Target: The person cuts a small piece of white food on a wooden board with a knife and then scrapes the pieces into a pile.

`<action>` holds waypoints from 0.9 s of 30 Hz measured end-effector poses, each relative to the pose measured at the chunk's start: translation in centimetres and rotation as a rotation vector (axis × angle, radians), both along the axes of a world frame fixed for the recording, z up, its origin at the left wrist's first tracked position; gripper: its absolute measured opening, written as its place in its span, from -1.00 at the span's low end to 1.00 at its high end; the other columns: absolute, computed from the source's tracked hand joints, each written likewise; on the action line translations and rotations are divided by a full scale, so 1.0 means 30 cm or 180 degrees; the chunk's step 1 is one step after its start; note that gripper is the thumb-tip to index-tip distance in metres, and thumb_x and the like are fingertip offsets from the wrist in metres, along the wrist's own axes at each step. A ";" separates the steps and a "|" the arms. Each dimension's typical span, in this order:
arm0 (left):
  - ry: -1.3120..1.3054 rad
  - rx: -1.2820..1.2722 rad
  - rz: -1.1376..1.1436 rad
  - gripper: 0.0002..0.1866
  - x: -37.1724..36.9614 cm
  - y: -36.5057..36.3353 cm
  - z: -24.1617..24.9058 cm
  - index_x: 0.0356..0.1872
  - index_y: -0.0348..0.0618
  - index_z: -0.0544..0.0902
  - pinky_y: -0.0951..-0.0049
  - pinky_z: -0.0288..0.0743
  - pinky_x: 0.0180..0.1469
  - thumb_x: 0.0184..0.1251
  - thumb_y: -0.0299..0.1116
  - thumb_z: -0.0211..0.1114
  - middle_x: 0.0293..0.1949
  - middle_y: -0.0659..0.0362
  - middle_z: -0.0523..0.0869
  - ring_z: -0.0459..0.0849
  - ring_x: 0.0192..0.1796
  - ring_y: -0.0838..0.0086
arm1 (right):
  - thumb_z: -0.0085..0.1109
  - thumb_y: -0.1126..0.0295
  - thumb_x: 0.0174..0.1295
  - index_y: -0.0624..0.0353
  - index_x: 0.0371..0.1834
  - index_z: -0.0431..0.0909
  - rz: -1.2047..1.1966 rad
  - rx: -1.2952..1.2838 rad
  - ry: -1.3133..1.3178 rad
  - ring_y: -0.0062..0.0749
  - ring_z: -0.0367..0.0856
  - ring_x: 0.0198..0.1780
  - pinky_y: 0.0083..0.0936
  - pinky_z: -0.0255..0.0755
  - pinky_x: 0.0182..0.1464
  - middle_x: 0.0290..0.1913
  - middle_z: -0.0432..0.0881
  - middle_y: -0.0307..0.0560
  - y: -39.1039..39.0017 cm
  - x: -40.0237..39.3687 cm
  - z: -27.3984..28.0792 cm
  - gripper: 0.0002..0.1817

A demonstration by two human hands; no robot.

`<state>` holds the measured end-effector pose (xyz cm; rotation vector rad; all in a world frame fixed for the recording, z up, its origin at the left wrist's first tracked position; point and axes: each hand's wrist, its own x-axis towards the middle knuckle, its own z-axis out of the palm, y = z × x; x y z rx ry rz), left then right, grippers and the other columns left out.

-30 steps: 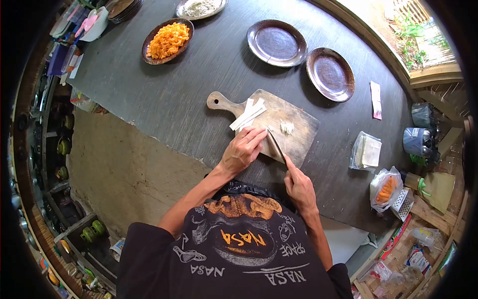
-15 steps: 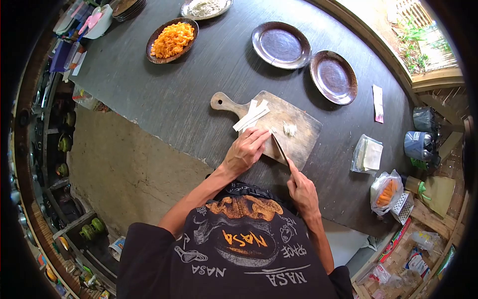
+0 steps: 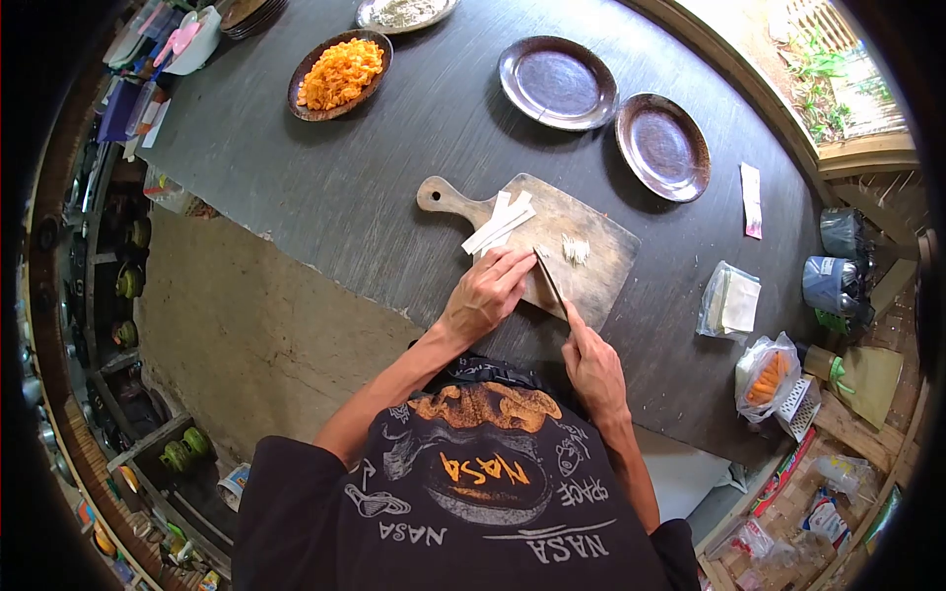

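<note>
My right hand (image 3: pixel 593 366) is closed round a knife (image 3: pixel 550 283), its blade resting at the lower middle of a wooden cutting board (image 3: pixel 591 286). Beside the blade tip, my left hand (image 3: pixel 488 291) has its fingers pressed together on the board's near edge, over pale material mostly hidden beneath them. Long white strips (image 3: pixel 501 225) lie crossed near the board's handle. A small pile of thin white slivers (image 3: pixel 574 249) sits to the right of the knife.
Beyond the board are an orange shredded food (image 3: pixel 341 74) in a brown bowl, a dish of pale food (image 3: pixel 404 12) and two dark plates (image 3: pixel 559 83) (image 3: pixel 662 148). Bagged carrots (image 3: pixel 767 377) and a plastic packet (image 3: pixel 731 301) lie at the right.
The knife and my right hand have shifted slightly left and up. My left hand stays nearly in place, fingers still on the board.
</note>
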<state>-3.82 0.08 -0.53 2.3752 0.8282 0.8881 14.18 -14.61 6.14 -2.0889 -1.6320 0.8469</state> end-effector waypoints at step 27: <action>-0.0076 -0.0081 -0.0037 -0.61 -0.002 0.002 -0.008 0.19 -0.33 0.73 0.23 0.64 0.33 0.33 -0.58 0.41 0.19 0.06 0.78 0.70 0.23 0.18 | 0.11 0.59 0.40 0.08 0.65 0.38 -0.0034 0.0080 0.0110 0.21 0.70 -0.17 -0.04 0.57 -0.03 -0.18 0.67 0.28 -0.030 0.007 -0.009 -0.30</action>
